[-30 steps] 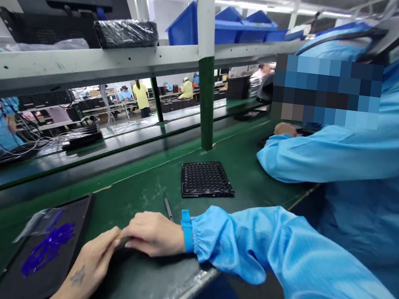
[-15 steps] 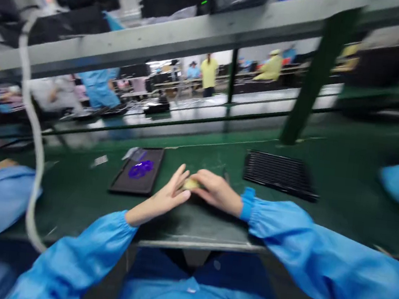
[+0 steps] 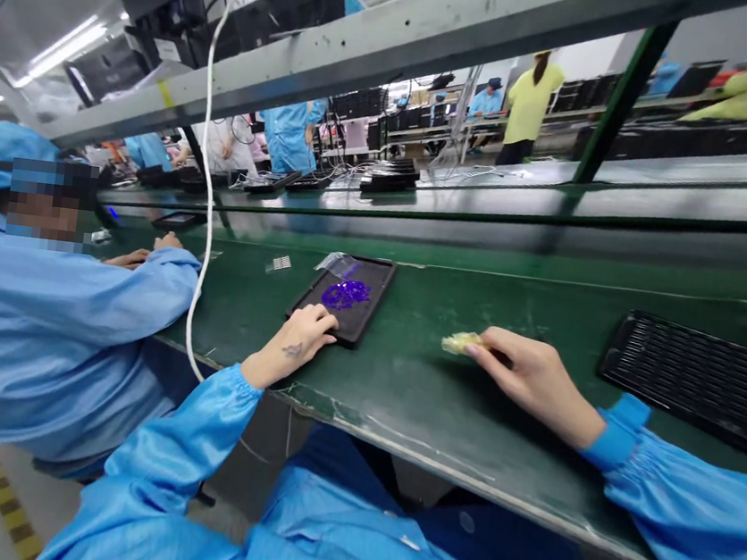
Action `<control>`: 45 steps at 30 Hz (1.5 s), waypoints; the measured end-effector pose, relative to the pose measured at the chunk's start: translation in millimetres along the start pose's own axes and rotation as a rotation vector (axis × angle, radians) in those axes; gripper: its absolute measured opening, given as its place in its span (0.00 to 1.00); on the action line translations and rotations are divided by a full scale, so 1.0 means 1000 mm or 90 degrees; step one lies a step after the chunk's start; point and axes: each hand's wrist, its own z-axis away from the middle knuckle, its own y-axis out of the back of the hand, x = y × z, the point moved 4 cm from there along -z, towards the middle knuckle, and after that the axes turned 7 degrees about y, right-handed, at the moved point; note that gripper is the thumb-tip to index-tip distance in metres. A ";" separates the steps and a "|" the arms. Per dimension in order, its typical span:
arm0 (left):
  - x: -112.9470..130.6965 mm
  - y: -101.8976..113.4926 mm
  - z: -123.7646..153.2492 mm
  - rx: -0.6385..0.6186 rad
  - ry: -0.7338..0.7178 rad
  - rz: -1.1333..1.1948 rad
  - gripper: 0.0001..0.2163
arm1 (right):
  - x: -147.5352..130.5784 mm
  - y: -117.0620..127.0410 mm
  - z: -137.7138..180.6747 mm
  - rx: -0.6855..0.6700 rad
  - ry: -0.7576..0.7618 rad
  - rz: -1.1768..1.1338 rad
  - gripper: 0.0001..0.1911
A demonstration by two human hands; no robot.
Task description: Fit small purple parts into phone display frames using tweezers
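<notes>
My left hand (image 3: 300, 336) is at the near edge of a shallow black tray (image 3: 369, 315), its bent fingers and thumb closed on the rim. Shiny purple small pieces (image 3: 346, 295) lie heaped in this tray, beside a clear plastic bag (image 3: 340, 264) on its far left corner. Farther right, my right hand (image 3: 531, 370) pinches a crumpled pale yellow piece (image 3: 459, 343) between thumb and fingers, just above the green bench (image 3: 401, 391). What the yellow piece is made of I cannot make out.
A black ribbed tray (image 3: 699, 380) lies on the right. A white cable (image 3: 205, 207) hangs down at the left, in front of a co-worker in a blue smock (image 3: 39, 314). A metal beam (image 3: 372, 55) crosses above the bench. A small white label sheet (image 3: 279, 263) lies behind.
My hands have separated: the left has gone to the purple-filled tray, while the right keeps the yellow piece. The view has turned left, bringing the co-worker further in.
</notes>
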 end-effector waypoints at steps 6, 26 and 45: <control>0.004 -0.002 -0.004 -0.010 0.000 -0.037 0.06 | 0.004 0.002 0.000 0.011 -0.003 -0.026 0.23; 0.137 0.002 -0.064 0.048 -0.308 0.139 0.16 | -0.005 -0.011 0.006 -0.075 -0.119 -0.302 0.25; 0.101 -0.015 -0.049 0.011 -0.383 -0.111 0.22 | 0.071 0.147 0.130 -0.015 -0.192 0.246 0.27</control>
